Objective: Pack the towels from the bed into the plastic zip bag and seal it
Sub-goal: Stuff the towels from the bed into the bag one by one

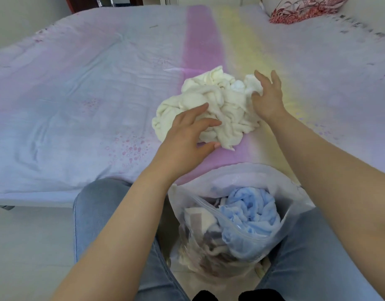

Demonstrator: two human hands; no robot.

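Here both hands spread wide, left (pixel 187 135) and right (pixel 266 96) flanking cream towel (pixel 222 105), holding nothing.

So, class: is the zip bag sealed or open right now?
Open. The bag's mouth gapes upward between the knees, and the blue towel bulges out of it; the zip edges sit apart.

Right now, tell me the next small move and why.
Probably close both hands, left hand and right hand, on the cream towel: both are open at its sides, it lies crumpled on the bed, and the zip bag gapes open.
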